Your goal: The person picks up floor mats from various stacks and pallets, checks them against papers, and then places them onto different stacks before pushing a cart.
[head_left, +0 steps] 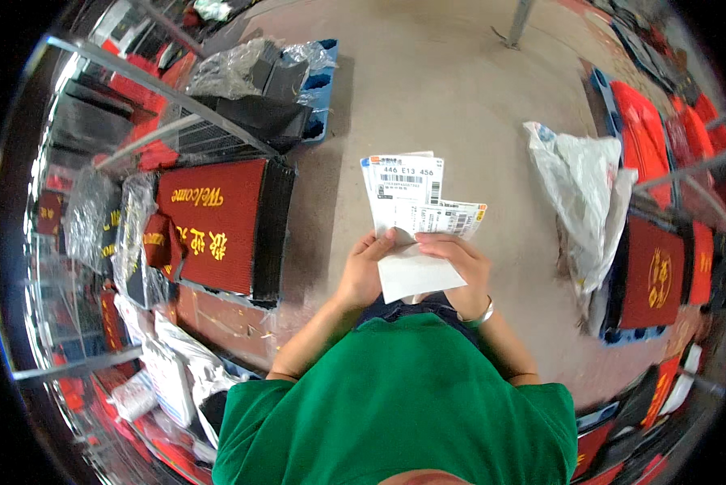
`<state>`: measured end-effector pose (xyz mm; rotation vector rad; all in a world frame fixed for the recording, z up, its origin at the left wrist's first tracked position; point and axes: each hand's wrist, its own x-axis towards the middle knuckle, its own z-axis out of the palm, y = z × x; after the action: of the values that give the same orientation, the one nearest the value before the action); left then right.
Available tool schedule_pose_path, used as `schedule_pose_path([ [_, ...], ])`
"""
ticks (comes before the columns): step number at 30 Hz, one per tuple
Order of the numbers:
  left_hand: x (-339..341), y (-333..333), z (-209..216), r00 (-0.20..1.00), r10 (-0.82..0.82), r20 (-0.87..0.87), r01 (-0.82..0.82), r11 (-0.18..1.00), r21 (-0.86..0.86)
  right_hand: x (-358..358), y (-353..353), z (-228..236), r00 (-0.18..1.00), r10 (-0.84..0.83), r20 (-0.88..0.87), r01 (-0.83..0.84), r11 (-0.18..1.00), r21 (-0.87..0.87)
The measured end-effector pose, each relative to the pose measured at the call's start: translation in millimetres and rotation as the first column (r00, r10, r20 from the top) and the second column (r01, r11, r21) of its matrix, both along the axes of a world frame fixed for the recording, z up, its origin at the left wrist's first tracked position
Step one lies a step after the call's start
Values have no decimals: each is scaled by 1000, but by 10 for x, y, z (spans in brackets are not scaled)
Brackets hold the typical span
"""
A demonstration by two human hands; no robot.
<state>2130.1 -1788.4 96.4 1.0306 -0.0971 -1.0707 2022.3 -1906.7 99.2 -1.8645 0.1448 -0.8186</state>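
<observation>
Between my hands, in front of my green shirt, is a small sheaf of white shipping labels [403, 184] printed with barcodes. My left hand [363, 271] grips their lower left part, thumb on top. My right hand [464, 267], with a watch [487, 310] at its wrist, pinches the right side, fingers lying over a second fanned-out label [452, 218]. A blank white slip [418, 273] hangs down toward me between the two hands. How many labels are stacked underneath cannot be made out.
At left a tall stack of dark red doormats [217, 226] stands beside metal racks [169, 93]. Behind it, a blue pallet [322, 89] carries black mats and clear plastic. At right are a white plastic sack [573, 186] and more red mats [652, 275]. Concrete floor [428, 81] runs between.
</observation>
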Motion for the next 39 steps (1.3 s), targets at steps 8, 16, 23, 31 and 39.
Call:
schedule_pose_path([
  [8,1386,-1088,-300,974,199,-105,-220,945,-243,1752,-1150,-217,976,-29,-215,50,995,90],
  [16,3241,-2618,-474,992,126,21,-117,964,-240,3538,-2504,16,932,-145,-331,161,987,21],
  [23,4533,-3517,-240,999,31,-30,-37,982,-186,4538,-3723,456,873,-476,-107,382,804,-455],
  [31,6208,-4559,-344,999,5,36,-2,997,-83,6581,-5151,372,817,112,-565,-217,969,-122],
  [39,7752,-5070,-405,983,-116,145,107,992,70,8519,-5916,163,695,319,-645,-508,852,-126],
])
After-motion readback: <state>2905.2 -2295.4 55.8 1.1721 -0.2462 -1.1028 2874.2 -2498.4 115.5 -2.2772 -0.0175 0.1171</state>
